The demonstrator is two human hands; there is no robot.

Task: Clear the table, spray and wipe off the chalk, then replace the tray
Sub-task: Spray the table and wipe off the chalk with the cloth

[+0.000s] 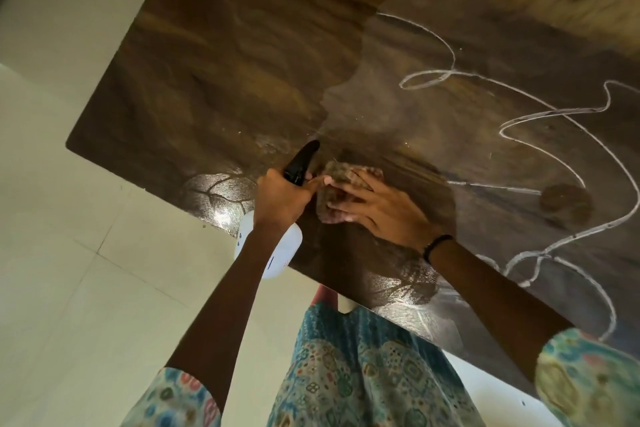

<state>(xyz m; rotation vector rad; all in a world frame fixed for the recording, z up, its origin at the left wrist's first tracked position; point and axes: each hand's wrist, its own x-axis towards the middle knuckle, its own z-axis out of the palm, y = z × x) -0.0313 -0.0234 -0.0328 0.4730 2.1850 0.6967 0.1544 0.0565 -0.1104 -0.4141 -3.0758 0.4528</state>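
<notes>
- A dark wood-grain table [221, 55] stands on pale floor tiles [69, 253]; its top carries no objects besides the cloth, and no tray is in view
- White chalk scribbles [540, 114] loop across the part of the table to the right of the cloth; the part to the left of the cloth looks free of chalk, with wet shiny patches near the table's near edge
- One cloth [341, 172], brownish and crumpled, lies flat on the table near the near edge; it should handle as soft, limp and light, likely damp, best pressed under a flat palm rather than pinched
- The right hand [374, 208] lies on the cloth with fingers spread and pressing down, blurred, so I judge it to be wiping
- One spray bottle [277, 250], white body with a black trigger head [303, 159], is held just left of the cloth, at the table's near edge; it looks like light rigid plastic, possibly slippery if wet, best taken round the neck
- The left hand [282, 199] is closed round the bottle's neck, index finger stretched forward toward the cloth
- Count: one table, one cloth, one spray bottle, two hands, one dark wristband [436, 244] on the right wrist
- Judgement: the chalk is mostly still to be wiped
</notes>
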